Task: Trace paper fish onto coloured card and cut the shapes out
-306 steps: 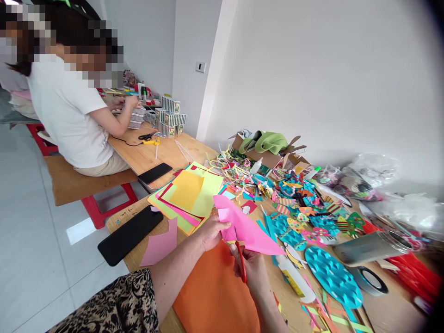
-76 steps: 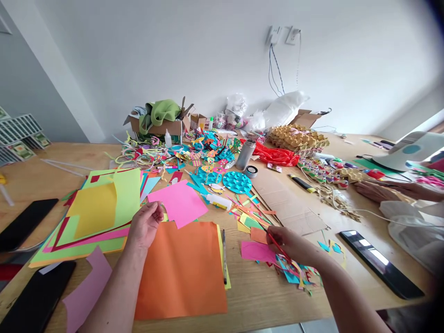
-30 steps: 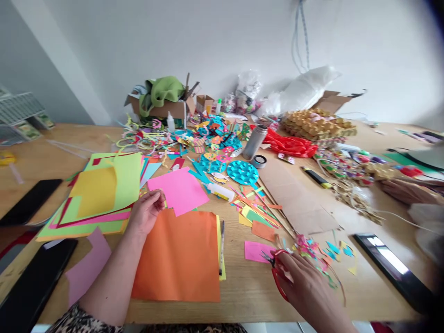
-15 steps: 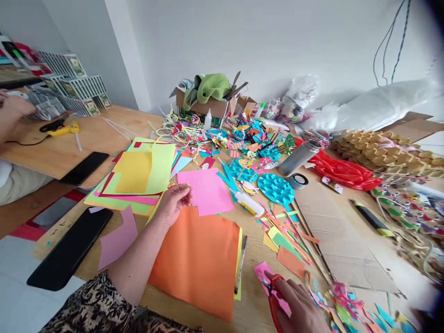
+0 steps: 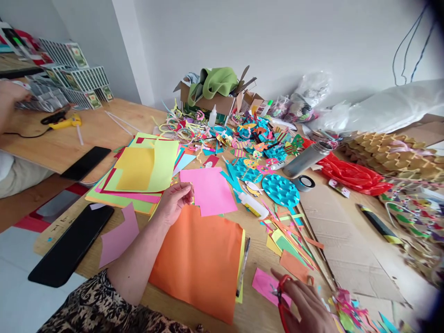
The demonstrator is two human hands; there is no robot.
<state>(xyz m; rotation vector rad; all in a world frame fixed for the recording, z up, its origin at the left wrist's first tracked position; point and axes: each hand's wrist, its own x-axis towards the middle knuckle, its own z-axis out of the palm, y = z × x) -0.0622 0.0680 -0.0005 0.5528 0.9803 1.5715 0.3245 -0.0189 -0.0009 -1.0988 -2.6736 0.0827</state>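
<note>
My left hand (image 5: 176, 200) is pinched closed at the edge of a pink sheet (image 5: 217, 192). What its fingertips hold, if anything, is too small to make out. Below it lies a large orange sheet (image 5: 197, 263) over a yellow one, with a pen (image 5: 243, 266) along the right edge. At the lower right, my right hand (image 5: 307, 303) has its fingers around the red handles of a pair of scissors (image 5: 285, 296). The scissor blades rest over a small pink paper piece (image 5: 265, 284) with a faint drawn line.
Stacked coloured paper (image 5: 135, 169) and a black phone (image 5: 71, 245) lie at the left. Beyond are a glue bottle (image 5: 253, 206), blue paper discs (image 5: 280, 190), a metal flask (image 5: 307, 159) and paper scraps (image 5: 289, 245). A co-worker's hand (image 5: 14, 95) shows at the far left, near a yellow glue gun (image 5: 65, 121).
My right hand and the scissors have shifted a little to the right, uncovering more of the small pink piece. My left hand stays pinched in the same place. The view has turned slightly.
</note>
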